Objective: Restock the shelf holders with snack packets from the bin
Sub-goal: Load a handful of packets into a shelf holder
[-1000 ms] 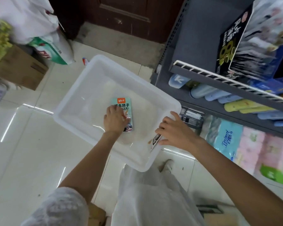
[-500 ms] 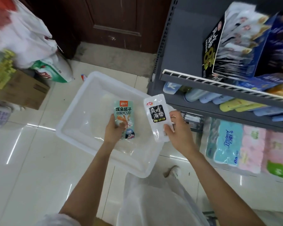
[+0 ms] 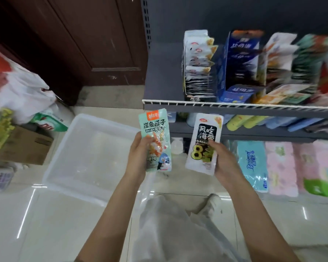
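Mint-green snack packet (image 3: pixel 155 140) gripped by left fingers (image 3: pixel 140 146), white-and-black packet (image 3: pixel 204 144) by right fingers (image 3: pixel 216 146)

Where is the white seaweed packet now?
In the head view, the white seaweed packet is right of centre, held upright by the right hand, beside the green packet, below the shelf rail.

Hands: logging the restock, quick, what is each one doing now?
Left hand: holding the green packet.
Right hand: holding the white packet.
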`<state>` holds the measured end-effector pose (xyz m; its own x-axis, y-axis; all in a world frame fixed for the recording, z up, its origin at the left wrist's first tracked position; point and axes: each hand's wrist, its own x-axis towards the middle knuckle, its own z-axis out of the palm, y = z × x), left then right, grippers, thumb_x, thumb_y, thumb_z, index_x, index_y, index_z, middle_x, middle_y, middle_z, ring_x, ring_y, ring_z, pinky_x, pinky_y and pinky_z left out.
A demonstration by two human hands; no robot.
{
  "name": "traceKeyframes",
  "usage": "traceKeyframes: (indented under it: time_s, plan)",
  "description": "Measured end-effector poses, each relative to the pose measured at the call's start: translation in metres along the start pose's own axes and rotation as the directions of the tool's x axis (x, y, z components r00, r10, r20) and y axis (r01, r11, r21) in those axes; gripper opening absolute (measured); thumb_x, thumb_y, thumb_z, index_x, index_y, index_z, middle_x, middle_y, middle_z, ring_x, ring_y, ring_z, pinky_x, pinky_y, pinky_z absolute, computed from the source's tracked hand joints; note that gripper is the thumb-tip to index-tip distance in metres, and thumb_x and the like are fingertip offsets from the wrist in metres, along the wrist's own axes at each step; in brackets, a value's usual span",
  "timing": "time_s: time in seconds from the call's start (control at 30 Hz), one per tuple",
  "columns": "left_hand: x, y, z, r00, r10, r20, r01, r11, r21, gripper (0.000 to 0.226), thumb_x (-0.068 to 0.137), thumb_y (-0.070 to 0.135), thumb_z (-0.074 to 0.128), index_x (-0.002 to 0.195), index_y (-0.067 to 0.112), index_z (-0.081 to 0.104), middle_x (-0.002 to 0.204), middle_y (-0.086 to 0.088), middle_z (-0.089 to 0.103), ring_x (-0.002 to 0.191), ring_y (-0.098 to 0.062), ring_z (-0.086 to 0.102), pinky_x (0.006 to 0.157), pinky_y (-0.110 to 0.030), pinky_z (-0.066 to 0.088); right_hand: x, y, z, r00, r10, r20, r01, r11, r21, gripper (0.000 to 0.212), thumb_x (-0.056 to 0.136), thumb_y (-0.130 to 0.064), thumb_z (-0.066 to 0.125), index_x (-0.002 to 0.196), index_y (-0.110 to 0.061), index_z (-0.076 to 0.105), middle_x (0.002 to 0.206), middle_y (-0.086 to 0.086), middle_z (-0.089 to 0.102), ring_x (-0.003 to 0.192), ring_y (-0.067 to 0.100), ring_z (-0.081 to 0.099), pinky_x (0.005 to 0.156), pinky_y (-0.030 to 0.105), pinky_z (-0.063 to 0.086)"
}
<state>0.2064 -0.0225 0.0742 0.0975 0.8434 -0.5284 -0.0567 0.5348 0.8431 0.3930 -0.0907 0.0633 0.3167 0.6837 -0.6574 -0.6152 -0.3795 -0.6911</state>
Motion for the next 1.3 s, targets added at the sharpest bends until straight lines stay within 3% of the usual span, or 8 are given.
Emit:
traceKeyframes:
  time_s: [0.13, 0.33, 0.47, 0.73, 0.87, 1.07, 1.2, 1.3]
  plan:
    - [-0.006, 0.000, 0.058, 0.998, -0.030, 0.062, 0.030, 1.000, 0.004, 0.015, 0.093, 0.021, 0.046, 0.097, 0.023, 0.061, 0.086, 0.002, 0.073, 0.072, -0.016, 0.067, 0.065, -0.027, 0.050, -0.007, -0.023, -0.050, 0.994, -0.106, -0.014, 0.106, 0.994, -0.021, 0.016, 0.094, -0.008, 0.051, 0.094, -0.015, 0.066, 0.084, -0.002, 0.074, 0.074, 0.012, 0.070, 0.064, 0.025, 0.057]
    - [-0.033, 0.002, 0.177, 0.980, 0.169, 0.100, -0.176, 0.983, 0.057, 0.015, 0.093, 0.011, 0.054, 0.103, 0.020, 0.061, 0.100, 0.006, 0.071, 0.084, -0.008, 0.068, 0.069, -0.022, 0.051, -0.019, -0.093, -0.151, 0.962, -0.266, -0.063, 0.264, 0.964, -0.046, 0.028, 0.090, 0.007, 0.050, 0.104, -0.018, 0.052, 0.091, 0.002, 0.069, 0.072, 0.010, 0.067, 0.053, 0.019, 0.050]
    - [-0.043, 0.020, 0.237, 0.944, 0.297, 0.147, -0.310, 0.948, 0.074, 0.013, 0.094, 0.013, 0.054, 0.103, 0.022, 0.059, 0.093, 0.015, 0.070, 0.079, 0.005, 0.066, 0.063, -0.010, 0.049, -0.021, -0.126, -0.197, 0.939, -0.323, -0.120, 0.319, 0.946, -0.049, 0.015, 0.095, -0.005, 0.049, 0.093, -0.019, 0.053, 0.085, -0.004, 0.070, 0.071, 0.011, 0.066, 0.052, 0.020, 0.048]
    - [0.001, 0.085, 0.351, 0.714, 0.564, 0.415, -0.668, 0.726, 0.161, 0.013, 0.090, 0.017, 0.063, 0.100, 0.025, 0.061, 0.103, 0.008, 0.068, 0.095, -0.004, 0.065, 0.078, -0.016, 0.050, -0.009, -0.172, -0.240, 0.866, -0.425, -0.262, 0.433, 0.901, -0.029, 0.016, 0.096, -0.010, 0.050, 0.091, -0.022, 0.059, 0.091, -0.001, 0.070, 0.075, 0.011, 0.066, 0.058, 0.023, 0.049]
    - [0.059, 0.088, 0.398, 0.608, 0.612, 0.505, -0.792, 0.507, 0.339, 0.017, 0.087, 0.027, 0.067, 0.102, 0.024, 0.062, 0.104, 0.003, 0.069, 0.088, -0.015, 0.068, 0.078, -0.038, 0.056, 0.003, -0.194, -0.249, 0.848, -0.460, -0.265, 0.469, 0.883, -0.031, 0.009, 0.096, -0.014, 0.051, 0.095, -0.020, 0.057, 0.098, 0.008, 0.070, 0.086, 0.021, 0.065, 0.072, 0.034, 0.049]
    - [0.108, 0.070, 0.426, 0.473, 0.629, 0.617, -0.846, 0.130, 0.516, 0.014, 0.083, 0.022, 0.071, 0.096, 0.020, 0.066, 0.100, 0.005, 0.070, 0.081, -0.017, 0.067, 0.070, -0.032, 0.052, 0.023, -0.225, -0.255, 0.824, -0.485, -0.292, 0.496, 0.867, -0.040, 0.014, 0.096, -0.012, 0.050, 0.101, -0.021, 0.059, 0.092, -0.002, 0.073, 0.081, 0.016, 0.069, 0.070, 0.034, 0.053]
    - [0.118, 0.064, 0.428, 0.457, 0.600, 0.657, -0.787, -0.072, 0.613, 0.016, 0.081, 0.022, 0.073, 0.096, 0.021, 0.071, 0.097, -0.001, 0.070, 0.096, -0.022, 0.061, 0.070, -0.031, 0.046, 0.035, -0.237, -0.253, 0.828, -0.483, -0.285, 0.490, 0.870, -0.052, 0.013, 0.097, -0.013, 0.048, 0.107, -0.017, 0.056, 0.086, -0.006, 0.072, 0.074, 0.010, 0.070, 0.056, 0.023, 0.051]
    - [0.115, 0.070, 0.427, 0.344, 0.618, 0.707, -0.817, -0.174, 0.550, 0.026, 0.080, 0.027, 0.073, 0.105, 0.022, 0.066, 0.103, 0.001, 0.068, 0.101, -0.020, 0.057, 0.078, -0.035, 0.048, 0.043, -0.243, -0.248, 0.836, -0.467, -0.288, 0.478, 0.878, -0.034, 0.012, 0.097, -0.013, 0.048, 0.105, -0.017, 0.056, 0.091, -0.002, 0.072, 0.085, 0.018, 0.069, 0.068, 0.031, 0.053]
